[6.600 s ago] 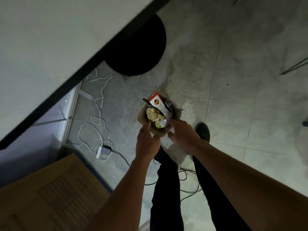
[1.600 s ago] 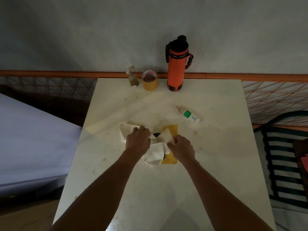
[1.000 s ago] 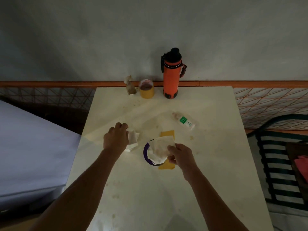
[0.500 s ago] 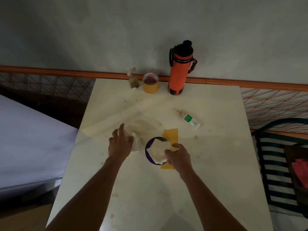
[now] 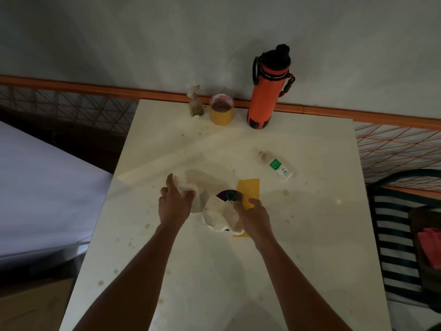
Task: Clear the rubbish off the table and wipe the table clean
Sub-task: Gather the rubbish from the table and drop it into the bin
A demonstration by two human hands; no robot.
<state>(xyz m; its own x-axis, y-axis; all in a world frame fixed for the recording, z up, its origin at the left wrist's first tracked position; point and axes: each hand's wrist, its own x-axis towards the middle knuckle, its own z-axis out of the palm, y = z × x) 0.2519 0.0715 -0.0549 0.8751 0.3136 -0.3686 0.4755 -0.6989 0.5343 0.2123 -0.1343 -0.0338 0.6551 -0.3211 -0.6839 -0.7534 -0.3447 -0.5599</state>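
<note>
Both hands are busy near the middle of the surface: the left hand bunches a crumpled tissue, and the right hand pinches a second tissue lying over a purple-rimmed lid and a yellow card. Lifting the tissue alone could, I'd say, drag the lid and card along. The stains across the surface remain unwiped, and damp paper may tear or smear them.
</note>
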